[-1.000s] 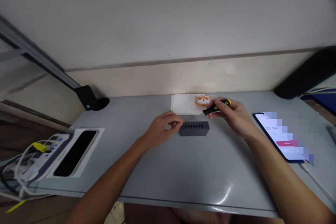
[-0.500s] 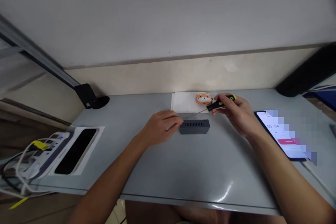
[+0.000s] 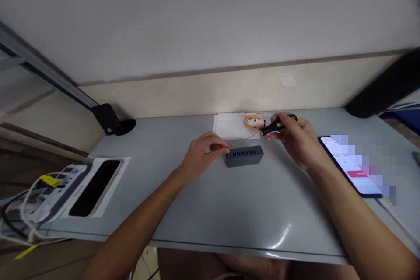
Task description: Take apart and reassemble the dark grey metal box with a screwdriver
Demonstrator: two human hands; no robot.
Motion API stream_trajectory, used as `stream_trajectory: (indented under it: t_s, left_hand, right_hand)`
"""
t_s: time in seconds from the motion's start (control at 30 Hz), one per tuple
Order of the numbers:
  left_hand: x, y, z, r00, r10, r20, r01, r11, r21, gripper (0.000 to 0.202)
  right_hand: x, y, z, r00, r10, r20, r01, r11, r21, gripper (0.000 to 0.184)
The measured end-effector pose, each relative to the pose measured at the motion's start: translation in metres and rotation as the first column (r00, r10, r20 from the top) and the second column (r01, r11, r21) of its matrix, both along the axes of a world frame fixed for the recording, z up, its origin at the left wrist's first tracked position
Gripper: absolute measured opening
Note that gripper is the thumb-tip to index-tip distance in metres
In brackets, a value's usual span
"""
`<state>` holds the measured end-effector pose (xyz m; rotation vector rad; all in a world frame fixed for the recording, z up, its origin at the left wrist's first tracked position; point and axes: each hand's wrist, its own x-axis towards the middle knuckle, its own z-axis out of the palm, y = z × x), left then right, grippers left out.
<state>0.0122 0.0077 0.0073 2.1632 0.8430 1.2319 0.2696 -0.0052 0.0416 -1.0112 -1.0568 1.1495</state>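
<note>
A small dark grey box (image 3: pixel 244 156) with a row of vent slots lies on the grey table (image 3: pixel 229 201). My left hand (image 3: pixel 201 155) rests beside its left end, fingers pinched at the tip of a thin metal shaft. My right hand (image 3: pixel 297 140) grips a screwdriver (image 3: pixel 275 125) with a black and yellow handle, held low over the box, shaft pointing left toward my left fingers.
A white paper sheet (image 3: pixel 229 125) with an orange animal-shaped item (image 3: pixel 254 120) lies behind the box. A phone (image 3: pixel 352 165) with a lit screen lies at the right. A power strip (image 3: pixel 49 192) with cables and a black-windowed device (image 3: pixel 93 187) sit at the left. A black clamp base (image 3: pixel 113 122) stands at the back left.
My right hand has lifted the screwdriver slightly up and to the right. My left fingers have risen from the box's end to the shaft tip. The box has barely shifted.
</note>
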Motion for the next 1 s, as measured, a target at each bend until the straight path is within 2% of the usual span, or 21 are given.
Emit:
stream_trajectory:
  t_s: [0.2,0.6,1.0]
  left_hand:
    - [0.0004,0.0017,-0.0032,0.998,0.055,0.022,-0.054,0.997,-0.054,0.028]
    - [-0.0024,0.0016,-0.0041,0.999,0.053,0.0,-0.053,0.998,-0.021,0.023]
    - [-0.0007,-0.0034,-0.0089,0.996,0.059,-0.06,-0.053,0.993,0.102,0.019]
  right_hand:
    - [-0.003,-0.0009,-0.0022,0.999,0.032,-0.011,-0.032,0.999,0.005,0.04]
    - [-0.0065,-0.003,-0.0021,0.999,0.022,0.027,-0.022,1.0,-0.003,0.04]
    - [-0.0071,-0.0048,-0.0009,0.997,0.028,0.071,-0.03,0.999,0.023,0.038]
